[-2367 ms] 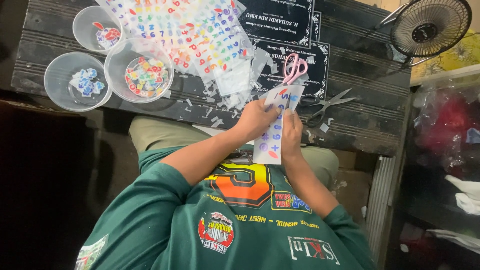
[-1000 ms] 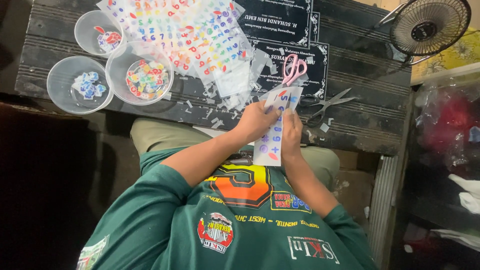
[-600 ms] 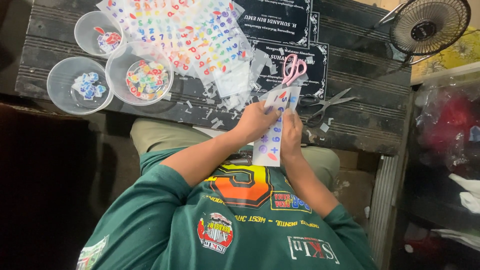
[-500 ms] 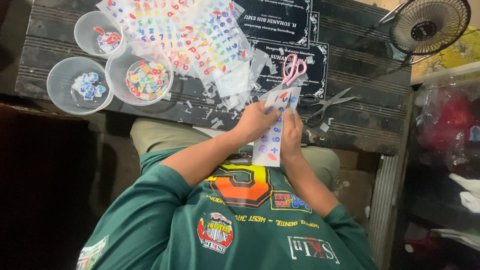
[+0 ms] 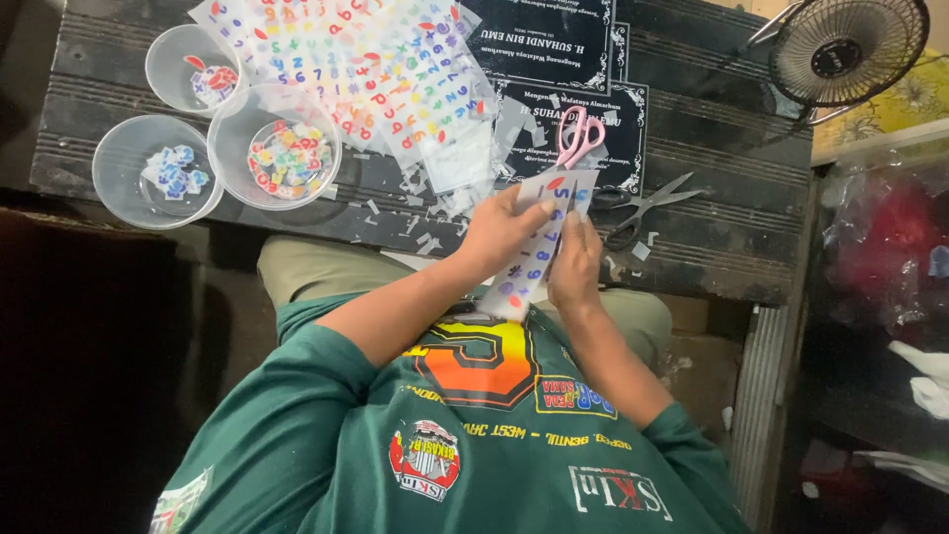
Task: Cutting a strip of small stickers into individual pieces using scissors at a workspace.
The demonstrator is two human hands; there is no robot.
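The left hand pinches a long sticker strip, its long axis running from chest to worktop. The right hand closes around pink-handled scissors, which cut along the strip's right edge.

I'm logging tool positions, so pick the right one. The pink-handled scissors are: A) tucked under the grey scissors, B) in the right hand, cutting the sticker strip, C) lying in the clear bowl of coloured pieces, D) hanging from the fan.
B: the pink-handled scissors are gripped by the right hand, blades at the sticker strip that the left hand holds, away from the bowl and the grey scissors.
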